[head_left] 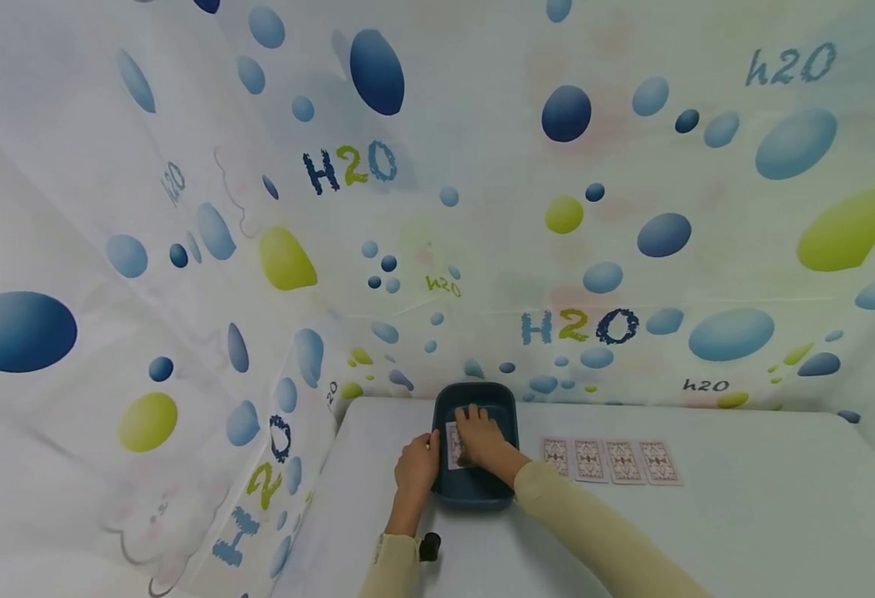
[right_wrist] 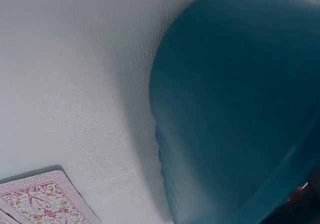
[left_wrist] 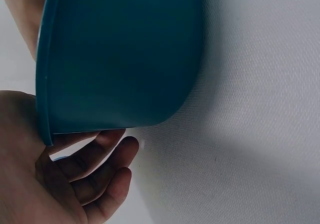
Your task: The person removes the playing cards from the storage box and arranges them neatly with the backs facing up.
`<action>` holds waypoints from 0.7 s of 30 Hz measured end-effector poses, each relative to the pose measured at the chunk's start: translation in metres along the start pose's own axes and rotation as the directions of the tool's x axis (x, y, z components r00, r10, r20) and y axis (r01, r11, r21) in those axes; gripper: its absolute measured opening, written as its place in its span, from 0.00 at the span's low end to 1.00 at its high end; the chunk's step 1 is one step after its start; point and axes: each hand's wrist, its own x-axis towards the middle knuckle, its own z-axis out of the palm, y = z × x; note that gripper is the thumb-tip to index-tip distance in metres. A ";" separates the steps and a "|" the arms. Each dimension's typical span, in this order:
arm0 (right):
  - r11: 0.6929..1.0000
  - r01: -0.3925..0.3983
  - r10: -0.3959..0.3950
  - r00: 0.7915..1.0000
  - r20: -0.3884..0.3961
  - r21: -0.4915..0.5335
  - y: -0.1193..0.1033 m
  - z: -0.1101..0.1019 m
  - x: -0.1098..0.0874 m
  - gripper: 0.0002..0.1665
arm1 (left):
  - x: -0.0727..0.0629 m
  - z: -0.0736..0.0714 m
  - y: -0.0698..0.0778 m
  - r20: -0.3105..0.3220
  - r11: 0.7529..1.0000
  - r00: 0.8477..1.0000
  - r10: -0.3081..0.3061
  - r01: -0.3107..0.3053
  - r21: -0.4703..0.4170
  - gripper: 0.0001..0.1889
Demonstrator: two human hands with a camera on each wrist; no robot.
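Observation:
A dark teal plastic bin stands on the white table. My left hand grips its left rim; in the left wrist view the fingers bend along the bin's outer wall. Inside the bin, my right hand is over a red-and-white patterned playing card, partly covering it. Whether the fingers pinch this card or only touch it is hidden. Right of the bin several playing cards lie face down in a row. In the right wrist view, the bin wall hides most of the right hand.
A white cloth covers the table. Behind and at the left hangs a white curtain with blue and green spots. A small black object is beside the left wrist. The right forearm crosses the bin's right rim.

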 end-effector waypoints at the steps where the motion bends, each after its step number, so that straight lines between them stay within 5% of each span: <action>1: 1.000 -0.011 0.012 1.000 -0.006 0.017 -0.001 0.000 -0.001 0.52 | 0.000 0.000 0.000 0.001 1.000 1.000 -0.004 0.004 0.000 0.21; 5: 0.985 -0.049 0.049 0.999 0.001 0.163 -0.001 0.001 -0.002 0.42 | 0.000 0.001 0.000 -0.004 1.000 1.000 -0.006 0.006 -0.002 0.21; 11: 0.913 -0.061 0.055 0.998 0.027 0.402 0.005 0.000 -0.002 0.34 | 0.000 0.001 0.001 0.001 1.000 1.000 -0.006 0.006 0.001 0.22; 21: 0.804 -0.097 0.058 0.995 0.085 0.587 0.011 -0.013 -0.003 0.29 | 0.000 0.001 0.001 -0.001 1.000 1.000 -0.008 0.008 0.005 0.22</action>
